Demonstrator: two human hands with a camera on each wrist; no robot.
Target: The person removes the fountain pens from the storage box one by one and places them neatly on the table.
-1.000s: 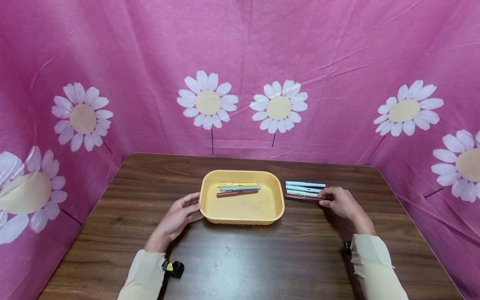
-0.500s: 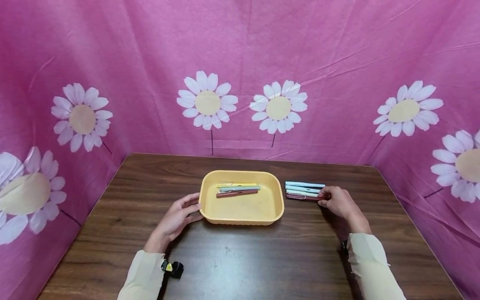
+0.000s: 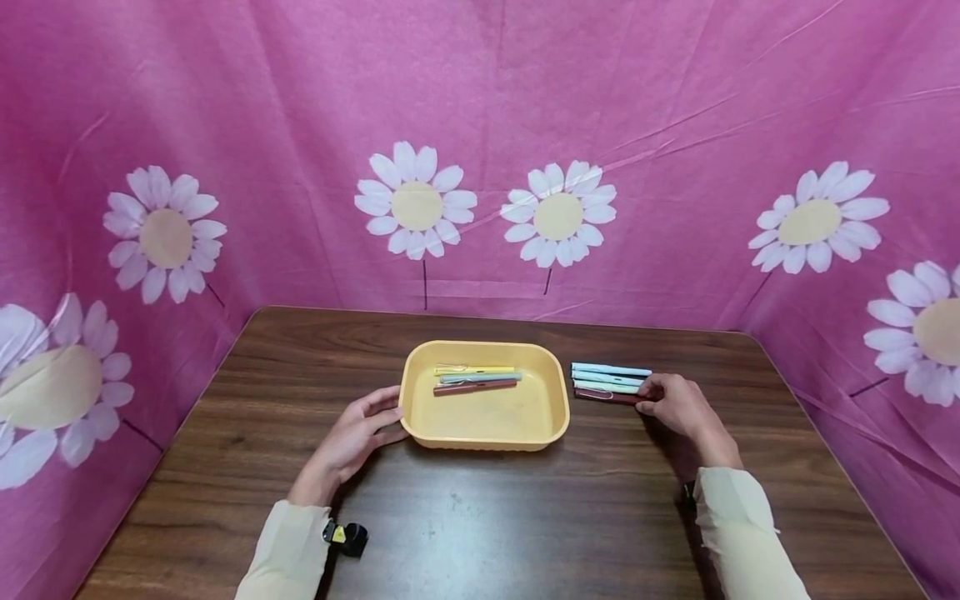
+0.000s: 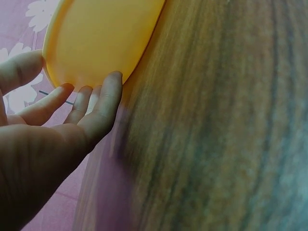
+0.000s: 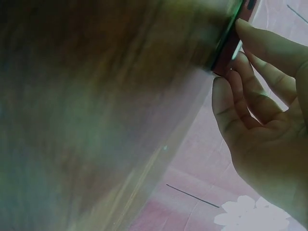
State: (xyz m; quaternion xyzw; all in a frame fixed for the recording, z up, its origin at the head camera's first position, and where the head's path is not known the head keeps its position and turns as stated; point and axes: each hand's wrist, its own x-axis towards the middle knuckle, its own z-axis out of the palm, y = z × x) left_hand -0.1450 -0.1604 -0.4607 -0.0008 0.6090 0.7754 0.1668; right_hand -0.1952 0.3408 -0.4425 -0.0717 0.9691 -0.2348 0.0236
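A yellow plastic tray (image 3: 483, 437) sits on the table, holding a yellow pen (image 3: 474, 369), a grey-blue pen (image 3: 480, 377) and a dark red pen (image 3: 476, 387). My left hand (image 3: 356, 433) touches the tray's left end with loosely spread fingers; in the left wrist view its fingertips (image 4: 114, 79) meet the rim. Right of the tray, several pens lie side by side: light blue ones (image 3: 611, 369), a pale green one (image 3: 606, 387) and, nearest me, a dark red pen (image 3: 603, 397). The right hand (image 3: 682, 408) pinches that dark red pen (image 5: 226, 57) at its right end.
The brown wood-grain table (image 3: 465, 525) ends at a pink curtain (image 3: 480, 100) with white flowers, which surrounds it at the back and sides. Black wrist cameras (image 3: 347, 538) sit at the sleeve cuffs.
The near dark red pen has shifted slightly toward me at its left end, and the right forearm has moved slightly left. The left hand and tray stay put.
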